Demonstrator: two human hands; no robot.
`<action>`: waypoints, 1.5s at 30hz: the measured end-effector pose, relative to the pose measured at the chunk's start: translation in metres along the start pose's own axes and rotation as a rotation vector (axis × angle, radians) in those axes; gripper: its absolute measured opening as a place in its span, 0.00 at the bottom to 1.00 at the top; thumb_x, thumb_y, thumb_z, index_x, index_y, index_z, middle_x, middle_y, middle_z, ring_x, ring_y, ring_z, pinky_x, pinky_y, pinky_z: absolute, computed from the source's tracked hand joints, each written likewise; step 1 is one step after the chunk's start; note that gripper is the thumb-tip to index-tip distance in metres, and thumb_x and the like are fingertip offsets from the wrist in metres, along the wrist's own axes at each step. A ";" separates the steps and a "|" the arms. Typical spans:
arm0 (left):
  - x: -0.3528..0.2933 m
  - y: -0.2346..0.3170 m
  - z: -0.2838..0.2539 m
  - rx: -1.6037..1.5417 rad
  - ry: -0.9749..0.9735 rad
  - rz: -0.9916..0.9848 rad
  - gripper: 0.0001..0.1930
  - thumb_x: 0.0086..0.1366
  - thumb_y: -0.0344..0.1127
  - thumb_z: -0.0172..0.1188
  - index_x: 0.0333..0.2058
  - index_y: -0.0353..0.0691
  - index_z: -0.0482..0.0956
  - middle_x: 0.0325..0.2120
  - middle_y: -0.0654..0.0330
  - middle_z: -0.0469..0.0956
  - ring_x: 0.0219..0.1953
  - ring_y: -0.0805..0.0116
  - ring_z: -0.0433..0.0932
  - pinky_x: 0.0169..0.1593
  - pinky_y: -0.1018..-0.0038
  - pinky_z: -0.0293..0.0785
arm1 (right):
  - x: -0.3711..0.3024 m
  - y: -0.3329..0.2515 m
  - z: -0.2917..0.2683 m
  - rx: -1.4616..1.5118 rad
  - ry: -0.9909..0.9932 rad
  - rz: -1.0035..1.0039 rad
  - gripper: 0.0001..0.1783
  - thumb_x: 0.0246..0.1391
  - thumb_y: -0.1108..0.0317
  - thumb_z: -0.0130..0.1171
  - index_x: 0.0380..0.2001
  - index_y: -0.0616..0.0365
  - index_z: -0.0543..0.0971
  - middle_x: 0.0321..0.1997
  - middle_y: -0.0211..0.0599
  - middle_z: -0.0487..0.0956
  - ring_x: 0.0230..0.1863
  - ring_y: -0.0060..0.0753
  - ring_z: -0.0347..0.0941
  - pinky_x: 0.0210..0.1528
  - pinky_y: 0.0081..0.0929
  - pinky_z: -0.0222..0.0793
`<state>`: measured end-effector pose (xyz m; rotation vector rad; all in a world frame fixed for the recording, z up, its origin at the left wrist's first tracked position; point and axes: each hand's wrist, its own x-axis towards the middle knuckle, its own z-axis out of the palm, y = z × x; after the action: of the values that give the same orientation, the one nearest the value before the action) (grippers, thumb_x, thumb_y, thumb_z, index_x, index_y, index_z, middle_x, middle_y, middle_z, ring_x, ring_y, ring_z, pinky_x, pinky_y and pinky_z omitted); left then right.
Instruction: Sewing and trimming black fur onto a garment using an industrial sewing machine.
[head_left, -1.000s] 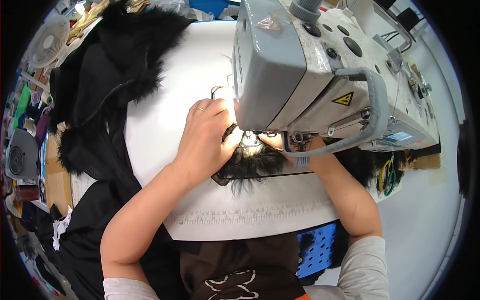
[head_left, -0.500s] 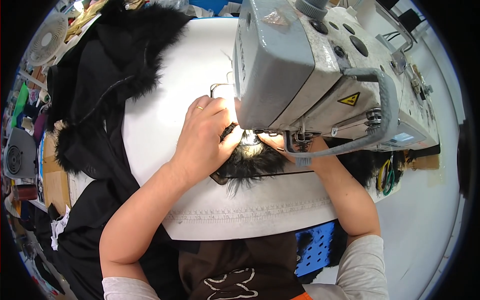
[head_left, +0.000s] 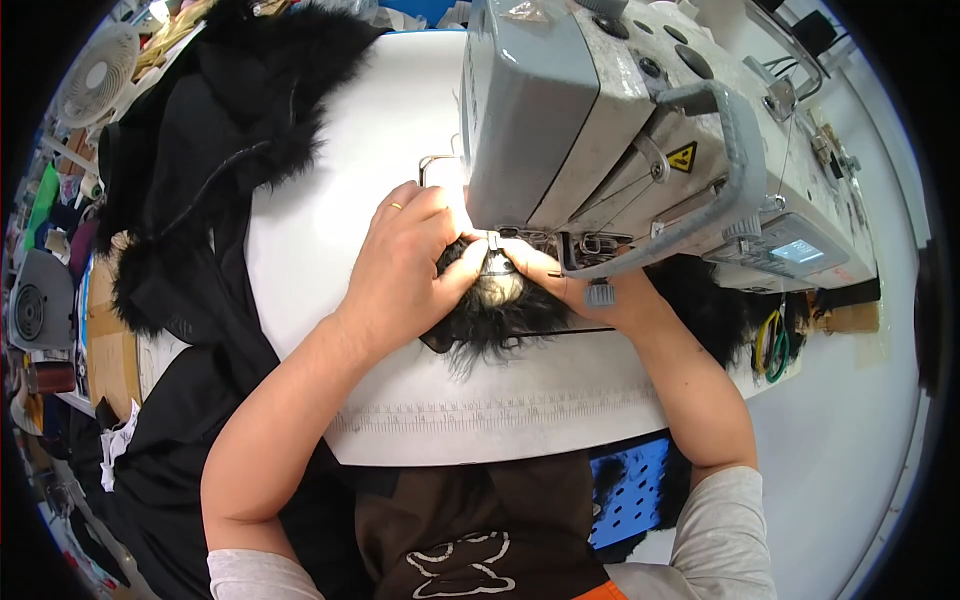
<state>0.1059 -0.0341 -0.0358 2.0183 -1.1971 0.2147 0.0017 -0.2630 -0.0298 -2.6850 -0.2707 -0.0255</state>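
Observation:
Under the needle area of a grey and white sewing machine (head_left: 530, 110) lies a piece of black fur (head_left: 505, 318), with a pale patch lit by the lamp. On its left side my left hand (head_left: 405, 265) is closed, thumb and fingers pinching the edge close by the presser foot (head_left: 493, 240). My right hand (head_left: 575, 285) grips the fur from the right, its thumb pointing at the foot. Its other fingers are partly hidden under the machine head and the fur. A ring shows on my left hand.
Black cloth with fur trim (head_left: 215, 130) hangs over the table's left side. A printed ruler scale (head_left: 480, 408) runs along the white table's near edge. Scissors with yellow and green handles (head_left: 770, 345) hang at the right. A curved grey guard (head_left: 750, 170) juts out before the machine.
The view has shifted slightly, so the machine appears farther left and its small screen shows more. My right thumb is now more visible beside the presser foot. Both hands still hold the fur.

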 end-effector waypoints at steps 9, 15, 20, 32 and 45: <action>-0.022 0.021 -0.026 -0.058 -0.190 0.059 0.10 0.61 0.32 0.73 0.38 0.42 0.81 0.40 0.61 0.79 0.47 0.53 0.74 0.55 0.61 0.71 | -0.013 -0.013 -0.002 0.402 0.026 -0.076 0.08 0.60 0.72 0.71 0.42 0.56 0.85 0.45 0.32 0.86 0.49 0.31 0.82 0.54 0.32 0.77; -0.025 0.021 -0.023 -0.036 -0.143 0.094 0.10 0.60 0.26 0.72 0.38 0.40 0.79 0.37 0.59 0.77 0.43 0.53 0.75 0.53 0.60 0.72 | -0.013 -0.032 -0.017 0.113 0.015 -0.074 0.13 0.61 0.65 0.72 0.47 0.54 0.85 0.46 0.34 0.86 0.48 0.38 0.82 0.53 0.35 0.78; -0.023 0.025 -0.024 -0.063 -0.108 0.133 0.11 0.61 0.26 0.71 0.41 0.38 0.80 0.33 0.58 0.77 0.41 0.53 0.76 0.53 0.61 0.73 | -0.020 -0.025 -0.011 0.126 0.120 -0.143 0.17 0.56 0.59 0.73 0.48 0.47 0.84 0.43 0.41 0.84 0.45 0.52 0.82 0.47 0.46 0.77; -0.023 0.029 -0.017 -0.060 -0.112 0.093 0.10 0.62 0.24 0.70 0.42 0.39 0.84 0.33 0.58 0.77 0.41 0.54 0.76 0.49 0.62 0.74 | -0.025 -0.020 -0.021 0.127 0.134 -0.173 0.16 0.61 0.58 0.67 0.37 0.62 0.80 0.37 0.43 0.81 0.44 0.51 0.80 0.47 0.47 0.76; -0.024 0.071 0.005 -0.080 -0.075 0.057 0.14 0.62 0.24 0.71 0.47 0.38 0.85 0.40 0.54 0.83 0.38 0.53 0.81 0.42 0.61 0.79 | -0.154 -0.004 -0.095 -0.158 0.520 0.244 0.09 0.57 0.65 0.71 0.39 0.55 0.87 0.39 0.40 0.86 0.41 0.48 0.84 0.42 0.39 0.81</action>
<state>0.0343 -0.0403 -0.0141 1.9396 -1.2909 0.1179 -0.1475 -0.3287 0.0488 -2.7257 0.2281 -0.6813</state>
